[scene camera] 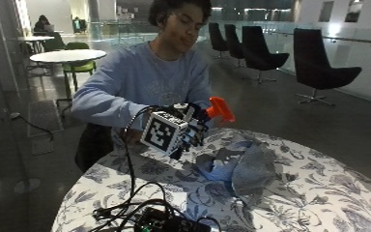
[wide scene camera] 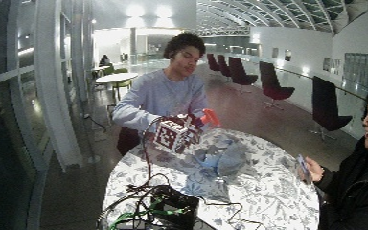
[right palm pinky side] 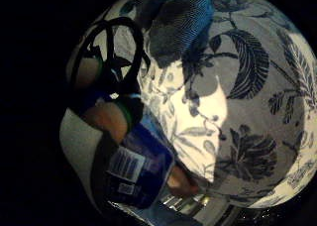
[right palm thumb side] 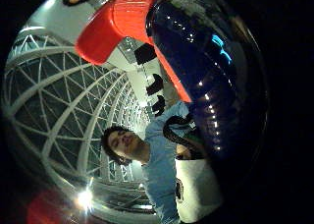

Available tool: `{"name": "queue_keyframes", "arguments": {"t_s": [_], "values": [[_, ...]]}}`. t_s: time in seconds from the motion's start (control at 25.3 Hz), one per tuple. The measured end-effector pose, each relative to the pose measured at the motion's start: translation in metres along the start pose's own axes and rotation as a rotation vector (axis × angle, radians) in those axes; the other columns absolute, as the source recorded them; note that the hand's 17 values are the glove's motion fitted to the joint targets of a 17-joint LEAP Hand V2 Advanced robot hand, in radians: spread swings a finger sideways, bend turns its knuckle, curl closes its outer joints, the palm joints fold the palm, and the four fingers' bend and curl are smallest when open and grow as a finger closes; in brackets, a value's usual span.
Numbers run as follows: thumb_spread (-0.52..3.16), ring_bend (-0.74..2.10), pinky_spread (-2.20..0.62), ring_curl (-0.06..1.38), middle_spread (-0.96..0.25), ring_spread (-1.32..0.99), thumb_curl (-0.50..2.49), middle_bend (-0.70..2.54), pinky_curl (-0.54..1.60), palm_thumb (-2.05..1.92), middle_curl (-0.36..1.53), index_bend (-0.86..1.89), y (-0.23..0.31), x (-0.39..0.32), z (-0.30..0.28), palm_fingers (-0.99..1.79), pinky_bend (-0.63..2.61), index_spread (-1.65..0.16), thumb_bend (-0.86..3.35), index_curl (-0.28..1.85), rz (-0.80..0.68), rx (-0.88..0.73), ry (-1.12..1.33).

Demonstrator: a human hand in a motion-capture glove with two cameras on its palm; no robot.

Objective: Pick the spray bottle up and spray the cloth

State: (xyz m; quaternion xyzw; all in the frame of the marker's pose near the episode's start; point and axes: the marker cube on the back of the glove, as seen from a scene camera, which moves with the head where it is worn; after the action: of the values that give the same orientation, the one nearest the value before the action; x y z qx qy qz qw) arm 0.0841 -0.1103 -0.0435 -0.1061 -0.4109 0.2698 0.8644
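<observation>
Holding the spray bottle (scene camera: pixel 206 120) up off the table, I have my right hand (scene camera: pixel 184 129) wrapped around its dark blue body, fingers curled about it, with the orange trigger head (scene camera: pixel 220 108) sticking out above my grip and pointing toward the far side of the table. The cloth (scene camera: pixel 240 166) lies crumpled on the floral tablecloth (scene camera: pixel 314 193), just below and beyond the nozzle, near but not touching the bottle. In the little finger side palm view the bottle's label (right palm pinky side: pixel 130 167) sits close against my palm, and the cloth (right palm pinky side: pixel 178 23) shows past it on the printed tablecloth. I judge the pickup done and the spraying step in hand: next I need to tip the nozzle down at the cloth and get a finger onto the trigger to squeeze it.
</observation>
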Motion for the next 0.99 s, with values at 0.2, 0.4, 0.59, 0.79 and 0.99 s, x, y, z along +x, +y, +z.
{"name": "queue_keyframes", "arguments": {"t_s": [0.2, 0.4, 0.59, 0.79, 0.99], "values": [[0.73, 0.61, 0.26, 0.42, -0.04, 0.01, 0.66, 0.20, 0.37, 0.92, 0.44, 0.09, 0.001, 0.003, 0.006, 1.01, 0.36, -0.20, -0.02, 0.23, 0.030, -0.014, 0.014], [0.73, 0.61, 0.25, 0.41, -0.04, 0.01, 0.67, 0.20, 0.37, 0.92, 0.45, 0.08, -0.002, 0.003, 0.009, 1.02, 0.38, -0.19, -0.02, 0.22, 0.048, 0.003, 0.020], [0.72, 0.62, 0.25, 0.42, -0.04, 0.02, 0.69, 0.20, 0.38, 0.92, 0.46, 0.08, -0.001, 0.004, 0.011, 1.03, 0.38, -0.19, -0.02, 0.22, 0.054, -0.015, 0.018], [0.71, 0.62, 0.24, 0.42, -0.04, 0.02, 0.70, 0.20, 0.37, 0.92, 0.47, 0.08, -0.006, 0.006, 0.015, 1.04, 0.39, -0.18, -0.02, 0.22, 0.056, 0.004, 0.018], [0.71, 0.63, 0.24, 0.42, -0.04, 0.02, 0.71, 0.20, 0.38, 0.91, 0.47, 0.08, -0.007, 0.002, 0.019, 1.04, 0.39, -0.17, -0.02, 0.21, 0.008, 0.016, 0.008]]}}
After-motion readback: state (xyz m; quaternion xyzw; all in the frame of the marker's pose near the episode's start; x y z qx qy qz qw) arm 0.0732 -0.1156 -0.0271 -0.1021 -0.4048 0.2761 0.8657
